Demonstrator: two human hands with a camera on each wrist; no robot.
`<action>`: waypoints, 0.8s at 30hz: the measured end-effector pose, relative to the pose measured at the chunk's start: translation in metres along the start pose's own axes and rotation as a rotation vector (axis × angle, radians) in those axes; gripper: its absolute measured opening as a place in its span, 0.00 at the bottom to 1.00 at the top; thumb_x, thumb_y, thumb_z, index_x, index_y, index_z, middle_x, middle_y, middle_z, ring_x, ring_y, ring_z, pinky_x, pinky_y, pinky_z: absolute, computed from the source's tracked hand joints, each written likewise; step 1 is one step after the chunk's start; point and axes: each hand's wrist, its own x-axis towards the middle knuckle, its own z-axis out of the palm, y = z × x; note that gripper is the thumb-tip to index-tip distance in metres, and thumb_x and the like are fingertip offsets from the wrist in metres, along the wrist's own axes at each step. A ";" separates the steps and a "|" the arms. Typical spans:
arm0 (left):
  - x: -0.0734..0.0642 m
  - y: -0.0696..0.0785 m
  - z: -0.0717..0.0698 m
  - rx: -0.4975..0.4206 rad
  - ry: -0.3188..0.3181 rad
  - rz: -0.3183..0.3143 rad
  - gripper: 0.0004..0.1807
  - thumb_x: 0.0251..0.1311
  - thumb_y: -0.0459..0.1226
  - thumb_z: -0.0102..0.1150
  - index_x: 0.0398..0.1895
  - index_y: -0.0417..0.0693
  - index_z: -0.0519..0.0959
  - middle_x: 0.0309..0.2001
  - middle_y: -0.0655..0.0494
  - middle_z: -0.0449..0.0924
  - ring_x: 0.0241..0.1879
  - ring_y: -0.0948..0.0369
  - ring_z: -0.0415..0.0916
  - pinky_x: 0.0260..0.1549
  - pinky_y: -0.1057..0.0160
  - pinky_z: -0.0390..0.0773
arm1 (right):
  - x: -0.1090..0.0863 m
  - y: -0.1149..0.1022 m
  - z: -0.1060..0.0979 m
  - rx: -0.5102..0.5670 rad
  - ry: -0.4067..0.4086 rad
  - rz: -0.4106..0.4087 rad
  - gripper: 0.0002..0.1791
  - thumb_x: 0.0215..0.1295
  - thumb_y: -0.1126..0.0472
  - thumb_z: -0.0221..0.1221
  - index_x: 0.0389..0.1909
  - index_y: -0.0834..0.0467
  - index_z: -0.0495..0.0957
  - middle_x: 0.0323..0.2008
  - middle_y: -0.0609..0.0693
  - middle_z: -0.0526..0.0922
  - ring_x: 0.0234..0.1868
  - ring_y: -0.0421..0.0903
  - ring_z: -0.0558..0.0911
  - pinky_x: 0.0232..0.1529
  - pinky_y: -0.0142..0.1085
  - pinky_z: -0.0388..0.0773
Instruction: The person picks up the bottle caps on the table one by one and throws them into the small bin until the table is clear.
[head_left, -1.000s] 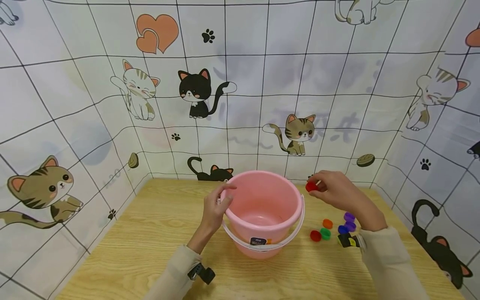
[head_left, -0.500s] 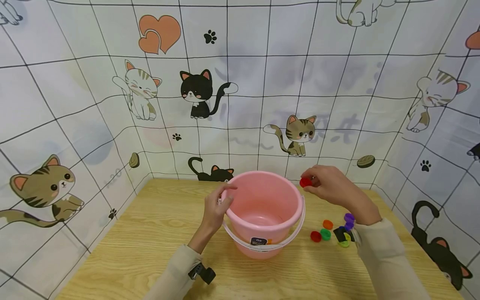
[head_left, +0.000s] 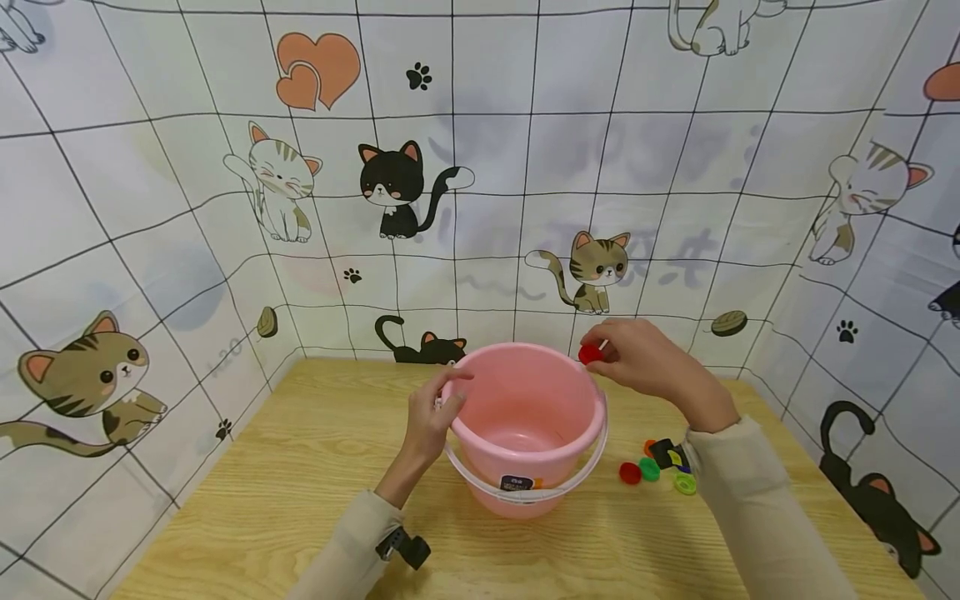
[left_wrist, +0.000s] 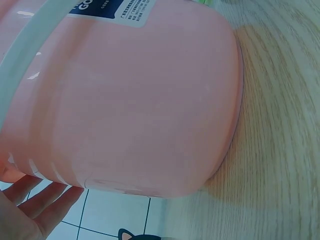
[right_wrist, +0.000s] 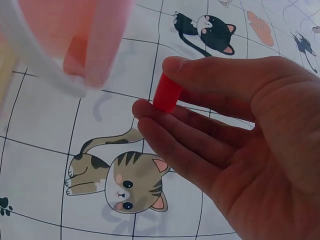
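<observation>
A pink bucket (head_left: 480, 467) stands upright on the table, its inside floor bare where visible. My left hand (head_left: 429, 421) grips the left rim, fingers lying over the edge; in the left wrist view its fingertips (left_wrist: 67, 197) touch the bucket's wall (left_wrist: 140, 100). Above the far right rim, my right hand (head_left: 641, 358) pinches a red bottle cap (head_left: 590, 354) between thumb and fingers. The right wrist view shows this cap (right_wrist: 167, 92) edge-on, still outside the bucket opening.
Right of the bucket lie a red cap (head_left: 630, 472), a green cap (head_left: 649, 469) and a yellow-green one (head_left: 686, 483). Other caps are partly hidden by the right wrist camera (head_left: 664, 453). The bucket's white handle (head_left: 525, 497) hangs down in front. A cat-patterned cloth surrounds the table.
My right hand has moved left and slightly up with the red cap, from beside the bucket to its far right rim. The left hand and the bucket stay put.
</observation>
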 end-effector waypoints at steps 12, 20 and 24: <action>-0.001 -0.002 0.000 -0.014 0.001 0.015 0.17 0.62 0.44 0.54 0.49 0.51 0.86 0.48 0.48 0.88 0.36 0.61 0.76 0.30 0.67 0.77 | 0.018 -0.016 -0.003 -0.033 -0.004 -0.039 0.11 0.62 0.65 0.69 0.45 0.62 0.86 0.40 0.54 0.89 0.38 0.48 0.88 0.39 0.41 0.87; 0.000 -0.001 0.000 -0.013 0.002 0.018 0.18 0.63 0.44 0.54 0.50 0.49 0.86 0.50 0.49 0.88 0.40 0.59 0.77 0.34 0.67 0.79 | 0.031 -0.031 -0.005 -0.080 -0.005 -0.071 0.13 0.61 0.64 0.70 0.46 0.62 0.85 0.40 0.54 0.88 0.40 0.51 0.85 0.40 0.42 0.86; -0.001 0.000 0.000 -0.006 -0.001 0.018 0.18 0.64 0.44 0.53 0.50 0.50 0.85 0.51 0.50 0.88 0.42 0.58 0.78 0.36 0.66 0.79 | 0.036 -0.037 -0.003 -0.092 -0.006 -0.081 0.13 0.61 0.65 0.70 0.46 0.62 0.85 0.41 0.54 0.87 0.39 0.49 0.84 0.40 0.42 0.86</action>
